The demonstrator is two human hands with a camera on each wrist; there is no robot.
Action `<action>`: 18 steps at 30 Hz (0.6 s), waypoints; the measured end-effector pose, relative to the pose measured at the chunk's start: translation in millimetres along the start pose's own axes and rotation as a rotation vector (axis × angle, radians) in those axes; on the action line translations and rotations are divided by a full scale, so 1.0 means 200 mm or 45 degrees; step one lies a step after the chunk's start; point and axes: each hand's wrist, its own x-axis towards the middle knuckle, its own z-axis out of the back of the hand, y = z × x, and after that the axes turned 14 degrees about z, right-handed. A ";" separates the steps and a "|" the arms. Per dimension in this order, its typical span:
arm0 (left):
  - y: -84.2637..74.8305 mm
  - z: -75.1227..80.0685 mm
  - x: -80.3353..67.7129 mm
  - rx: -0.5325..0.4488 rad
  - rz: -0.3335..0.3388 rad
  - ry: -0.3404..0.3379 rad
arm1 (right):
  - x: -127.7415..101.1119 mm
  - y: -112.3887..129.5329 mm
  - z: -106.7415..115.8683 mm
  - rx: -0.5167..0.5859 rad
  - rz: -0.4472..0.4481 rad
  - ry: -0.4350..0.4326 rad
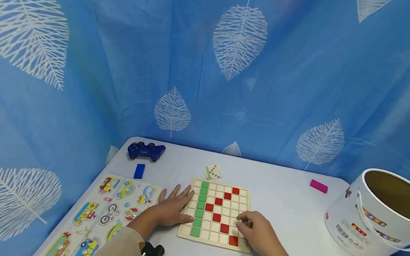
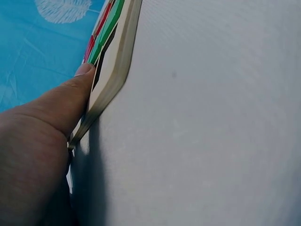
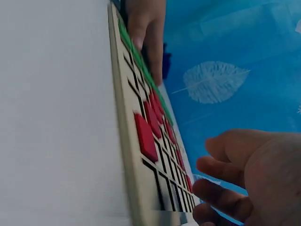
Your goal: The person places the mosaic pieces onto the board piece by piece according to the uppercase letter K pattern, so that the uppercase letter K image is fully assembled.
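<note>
Board (image 1: 218,214): wooden grid tray at table centre, stiff, light, tiles loose. I see left hand (image 1: 172,210) flat, steadying its 9 o'clock edge; right hand (image 1: 258,232) curled at 4 o'clock, contents hidden. Grip by the rim.

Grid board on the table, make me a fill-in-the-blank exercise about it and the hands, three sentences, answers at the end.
1. On the wooden grid board, the tiles in the straight column are ____.
2. The left hand rests with straight fingers against the board's ____ edge.
3. The right hand, fingers curled, hovers by tiles coloured ____.

Missing words: green; left; red
</note>
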 end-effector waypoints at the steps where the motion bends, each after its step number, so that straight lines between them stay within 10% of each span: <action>1: 0.00 0.00 0.00 -0.002 -0.001 -0.004 | 0.05 -0.01 0.00 -0.036 0.012 -0.022; 7: -0.01 -0.03 0.00 0.006 -0.005 0.009 | 0.27 -0.11 -0.03 -0.176 0.097 0.019; 18: -0.02 -0.05 0.00 0.011 -0.007 0.012 | 0.28 -0.15 -0.06 -0.204 0.090 0.040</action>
